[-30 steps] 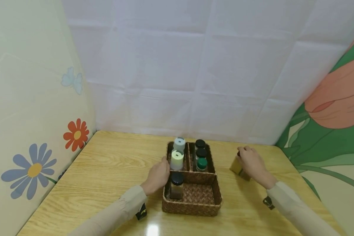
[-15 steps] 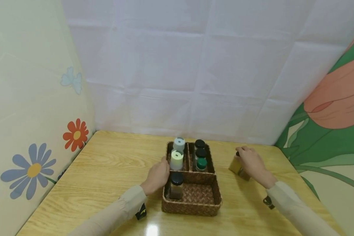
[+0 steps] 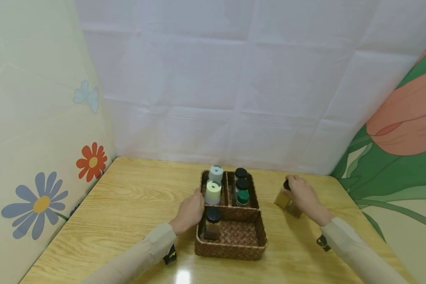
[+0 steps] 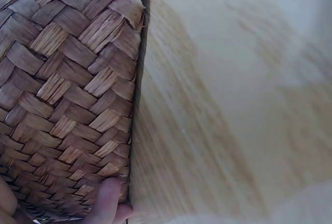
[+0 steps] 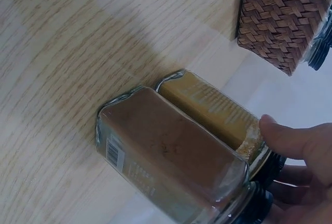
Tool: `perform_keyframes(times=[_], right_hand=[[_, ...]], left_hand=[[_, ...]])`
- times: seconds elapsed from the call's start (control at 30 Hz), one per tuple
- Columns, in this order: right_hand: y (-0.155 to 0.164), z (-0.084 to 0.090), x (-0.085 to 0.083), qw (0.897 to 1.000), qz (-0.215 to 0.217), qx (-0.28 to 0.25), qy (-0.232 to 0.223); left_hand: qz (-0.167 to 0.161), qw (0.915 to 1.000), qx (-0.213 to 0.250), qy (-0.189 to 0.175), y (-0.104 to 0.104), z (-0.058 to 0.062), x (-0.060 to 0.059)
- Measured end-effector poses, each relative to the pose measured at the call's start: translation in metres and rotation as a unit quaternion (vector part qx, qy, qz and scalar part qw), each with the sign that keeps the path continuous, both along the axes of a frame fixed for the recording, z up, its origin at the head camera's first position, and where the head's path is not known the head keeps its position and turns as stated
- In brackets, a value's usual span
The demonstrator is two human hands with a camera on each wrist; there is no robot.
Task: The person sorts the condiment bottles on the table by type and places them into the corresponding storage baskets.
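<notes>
Two spice jars are held together by the right hand (image 3: 303, 195) at the right middle of the head view, on the wooden table (image 3: 127, 209). One is the brown jar (image 5: 166, 156) and the other is the yellow jar (image 5: 212, 107). In the right wrist view they are seen side by side and touching, tipped over at a slant. Their long sides run from the middle left of that frame down to the lower right. Their flat bottoms point to the upper left, and their dark caps point to the lower right, into the hand. The fingers (image 5: 293, 138) are curled round the cap ends, so both jars are gripped.

The woven basket (image 3: 250, 240) is found in the lower middle of the head view, well apart from the two jars, with bare table between them. Its left outer wall is touched by the left hand (image 3: 189, 211). A fingertip (image 4: 106, 203) is pressed on the weave at the bottom of the left wrist view; how the other fingers lie cannot be told.

Five capped jars are kept in the two small back parts of the basket. One dark-capped jar (image 3: 212, 223) is stood in the left of the big front part, and open room is left beside it on the right. More bare table is seen to the left of the basket.
</notes>
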State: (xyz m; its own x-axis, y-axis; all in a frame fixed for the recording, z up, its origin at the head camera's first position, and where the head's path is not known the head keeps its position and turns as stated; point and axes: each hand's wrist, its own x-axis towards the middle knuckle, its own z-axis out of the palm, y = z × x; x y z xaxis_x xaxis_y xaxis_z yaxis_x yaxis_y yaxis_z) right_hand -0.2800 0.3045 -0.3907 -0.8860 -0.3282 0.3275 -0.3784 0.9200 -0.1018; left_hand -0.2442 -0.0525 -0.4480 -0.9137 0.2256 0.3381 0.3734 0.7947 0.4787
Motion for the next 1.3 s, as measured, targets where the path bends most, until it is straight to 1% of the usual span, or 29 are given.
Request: perform_keyframes(times=[0.3, 0.6, 0.8, 1.0, 1.13, 1.3], right_hand=[[-0.0003, 0.0011, -0.0006, 1.0, 0.001, -0.006, 0.008], [0.0013, -0.0005, -0.0003, 1.0, 0.007, 0.0, 0.021], [0.0012, -0.0013, 0.0002, 1.0, 0.004, 0.006, 0.026], [0.0025, -0.0023, 0.0, 1.0, 0.002, -0.007, 0.019], [0.0041, -0.0022, -0.0006, 1.0, 0.0, -0.014, 0.014], [0.0035, -0.0012, -0.0004, 1.0, -0.011, -0.023, -0.002]], left_hand=[[0.0, 0.9998, 0.008, -0.016, 0.0001, 0.001, 0.0005], [0.0, 0.9998, 0.01, -0.019, 0.0001, 0.0013, -0.0003], [-0.002, 0.9999, 0.005, -0.011, -0.0006, 0.0014, 0.0008], [-0.007, 0.9997, 0.01, -0.019, -0.0019, 0.0015, 0.001], [-0.006, 0.9998, 0.008, -0.018, -0.0018, 0.0009, 0.0007], [-0.006, 0.9997, 0.007, -0.021, -0.0012, 0.0, -0.0001]])
